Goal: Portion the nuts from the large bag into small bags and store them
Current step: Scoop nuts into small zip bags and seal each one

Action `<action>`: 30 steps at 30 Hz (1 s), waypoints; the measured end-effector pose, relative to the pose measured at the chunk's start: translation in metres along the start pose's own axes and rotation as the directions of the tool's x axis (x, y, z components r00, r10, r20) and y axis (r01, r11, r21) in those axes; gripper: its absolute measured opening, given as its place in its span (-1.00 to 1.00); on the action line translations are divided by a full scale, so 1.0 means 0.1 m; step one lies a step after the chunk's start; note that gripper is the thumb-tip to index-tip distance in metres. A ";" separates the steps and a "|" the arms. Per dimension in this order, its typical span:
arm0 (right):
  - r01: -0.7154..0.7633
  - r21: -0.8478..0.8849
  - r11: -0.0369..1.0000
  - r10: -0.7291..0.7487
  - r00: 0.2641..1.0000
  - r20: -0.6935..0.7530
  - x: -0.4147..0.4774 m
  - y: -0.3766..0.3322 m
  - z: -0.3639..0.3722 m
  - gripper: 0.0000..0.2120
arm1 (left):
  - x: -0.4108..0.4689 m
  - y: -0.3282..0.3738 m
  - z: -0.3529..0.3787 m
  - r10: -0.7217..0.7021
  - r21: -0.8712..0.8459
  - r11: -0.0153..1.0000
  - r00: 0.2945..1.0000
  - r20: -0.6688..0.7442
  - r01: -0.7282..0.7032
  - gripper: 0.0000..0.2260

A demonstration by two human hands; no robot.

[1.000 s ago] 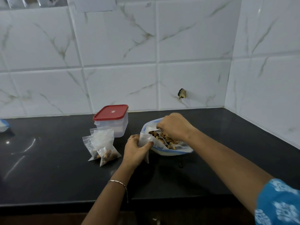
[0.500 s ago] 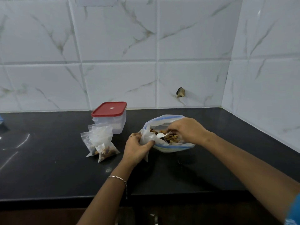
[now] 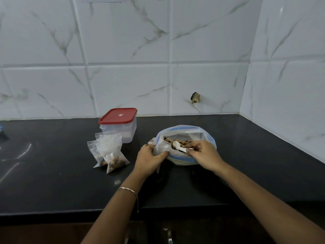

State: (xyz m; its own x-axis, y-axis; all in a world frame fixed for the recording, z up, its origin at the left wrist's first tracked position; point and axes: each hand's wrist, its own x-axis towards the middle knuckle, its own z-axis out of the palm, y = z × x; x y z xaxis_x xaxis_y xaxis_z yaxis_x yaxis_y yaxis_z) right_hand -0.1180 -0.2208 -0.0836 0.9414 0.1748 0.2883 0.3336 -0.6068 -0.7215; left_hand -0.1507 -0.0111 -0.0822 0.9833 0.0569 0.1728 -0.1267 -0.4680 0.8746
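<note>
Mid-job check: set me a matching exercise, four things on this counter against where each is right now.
1. white spoon
2. red-lidded container
3. filled small bags
4. small bag in use

A. gripped by the left hand
B. lying on the counter, untouched
C. closed, nearest the wall
D. pinched by the right hand over the large bag

Pairs: 1-D, 2-C, 3-B, 4-A

The one head-worn wide-angle camera sits close above the near edge of the black bench, looking forward and down across it at the large bag mid-bench, and faces the white tiled wall behind the bench, with the side wall at the bench's right end.
</note>
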 end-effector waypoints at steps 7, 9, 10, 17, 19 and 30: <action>-0.042 0.074 0.996 0.043 0.999 -0.007 -0.05 0.01 0.05 -0.78 | 0.02 0.02 0.05 0.028 -0.129 0.992 0.997 0.067 -0.019 -0.84; 0.011 -0.018 1.000 -0.012 1.000 -0.024 -0.09 -0.03 0.07 -0.77 | 0.02 0.01 0.04 0.041 -0.129 0.991 0.996 0.079 -0.031 -0.85; 0.021 -0.035 0.999 -0.021 0.999 -0.025 -0.09 -0.04 0.08 -0.77 | 0.03 0.00 0.04 0.047 -0.133 0.991 0.995 0.092 -0.034 -0.85; -0.142 0.149 0.979 0.151 0.987 -0.050 0.00 -0.17 0.21 -0.79 | 0.00 0.03 0.09 0.131 -0.159 0.982 0.978 0.163 -0.105 -0.73; -0.205 0.257 0.944 0.226 0.973 -0.053 0.02 -0.23 0.25 -0.74 | -0.01 0.03 0.09 0.153 -0.168 0.978 0.974 0.169 -0.125 -0.76; -0.428 0.632 0.646 0.562 0.827 -0.015 0.16 -0.35 0.25 -0.84 | 0.03 -0.02 0.06 0.131 -0.125 0.985 0.990 0.061 -0.122 -0.57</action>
State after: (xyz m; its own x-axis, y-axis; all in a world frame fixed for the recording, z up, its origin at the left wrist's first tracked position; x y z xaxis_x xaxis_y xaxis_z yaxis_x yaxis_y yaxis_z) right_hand -0.1138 -0.1776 -0.0693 0.9652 -0.2085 -0.1578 -0.1563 0.0236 -0.9874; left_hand -0.1462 -0.0155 -0.0866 0.9644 -0.0586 0.2577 -0.2613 -0.3570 0.8968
